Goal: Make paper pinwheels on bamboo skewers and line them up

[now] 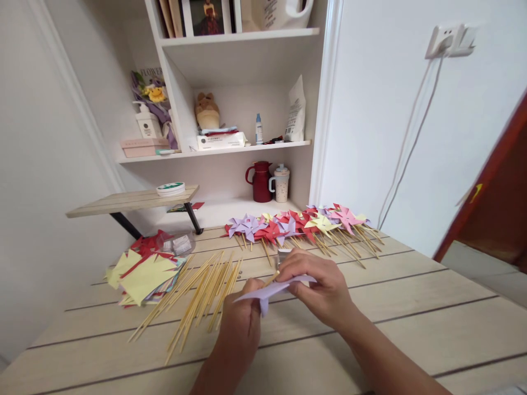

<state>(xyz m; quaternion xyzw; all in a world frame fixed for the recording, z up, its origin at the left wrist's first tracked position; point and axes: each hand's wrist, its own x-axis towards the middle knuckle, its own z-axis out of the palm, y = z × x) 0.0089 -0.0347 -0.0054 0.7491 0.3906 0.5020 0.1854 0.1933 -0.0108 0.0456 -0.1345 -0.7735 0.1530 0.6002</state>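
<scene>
Both my hands meet over the middle of the wooden desk (411,307). My left hand (242,323) grips a thin wooden stick (270,280) and the lower edge of a lilac paper pinwheel (274,289). My right hand (319,285) pinches the same pinwheel from above, fingers curled over its folds. To the left lies a loose bundle of several wooden sticks (201,296). Behind my hands stretches a row of finished pinwheels (296,225) in red, lilac, yellow and pink, sticks pointing toward me.
A stack of yellow and red paper sheets (142,271) lies at the left, with a clear plastic packet (179,243) behind it. A small raised shelf (132,200) holds a tape roll. A red jug (260,181) and a mug (281,184) stand in the wall shelving.
</scene>
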